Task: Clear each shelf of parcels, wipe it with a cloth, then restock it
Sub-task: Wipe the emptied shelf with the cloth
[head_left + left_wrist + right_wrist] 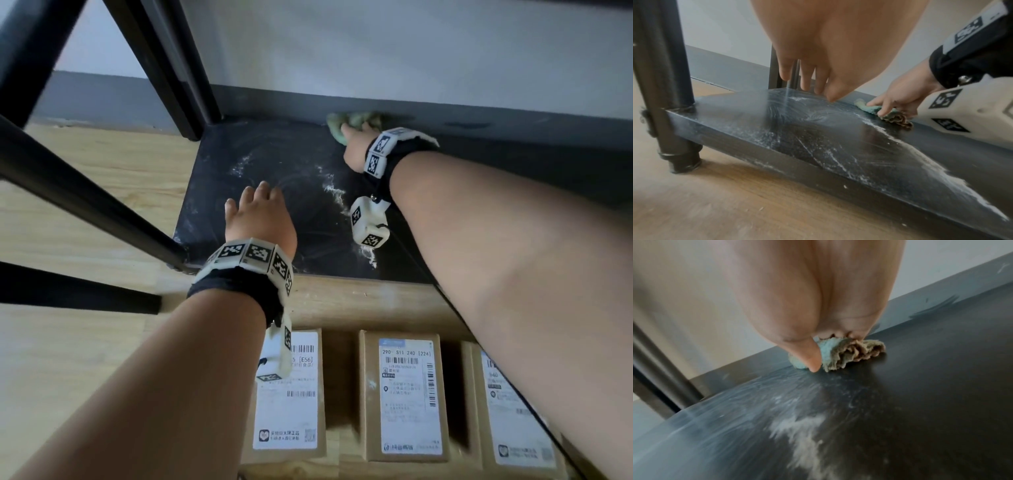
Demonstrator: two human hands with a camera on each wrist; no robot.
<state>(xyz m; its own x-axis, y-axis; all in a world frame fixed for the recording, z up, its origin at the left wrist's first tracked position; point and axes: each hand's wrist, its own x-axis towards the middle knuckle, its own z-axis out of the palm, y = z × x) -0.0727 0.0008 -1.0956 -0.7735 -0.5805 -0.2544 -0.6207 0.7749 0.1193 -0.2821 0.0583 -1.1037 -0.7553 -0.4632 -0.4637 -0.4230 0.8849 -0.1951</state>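
Three parcels wait on the near floor while the right hand grips the cloth far on the shelf, left hand relaxed above it; powder risks falling off the near edge.

Three cardboard parcels lie on the floor in the head view, each with a white shipping label. The middle parcel has a label headed "290- S11 240 [224]" above a barcode, with a second barcode running down its right edge. The left parcel has a label showing "5 [E56]" beside a barcode; the start of that code is hidden by the wrist device. The right parcel has a label whose text is too blurred to read. The smaller Chinese print on all three is illegible.
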